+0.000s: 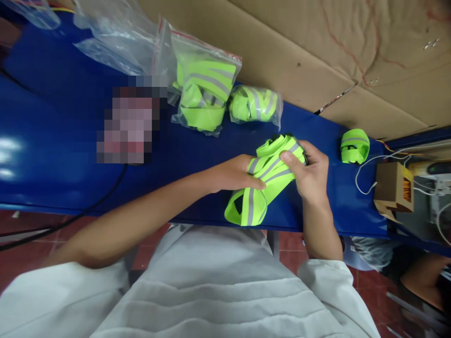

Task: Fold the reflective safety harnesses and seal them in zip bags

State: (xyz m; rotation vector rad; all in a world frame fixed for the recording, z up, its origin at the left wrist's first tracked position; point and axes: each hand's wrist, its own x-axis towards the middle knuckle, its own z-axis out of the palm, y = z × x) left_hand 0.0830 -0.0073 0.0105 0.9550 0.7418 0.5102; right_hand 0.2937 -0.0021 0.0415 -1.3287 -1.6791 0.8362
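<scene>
Shirt: white cloth (218,286) fills the bottom of the view, short of the table's near edge.
Strap: neon-yellow reflective band (268,180), folded in loops, at the blue table's (63,141) near edge; its lower loop hangs over that edge.
Left hand: (234,172) fingers laid flat along the strap's left side, pressing it, not curled round.
Right hand: (312,176) closed on the strap's right end, thumb on top, fingers wrapped behind.
Bagged straps: large bag (204,94) and small bag (255,104) side by side toward the far edge.
Loose roll: (354,146) right of the hands, near the far edge.
Box: cardboard (392,188) off the table's right end, among white wires.
</scene>
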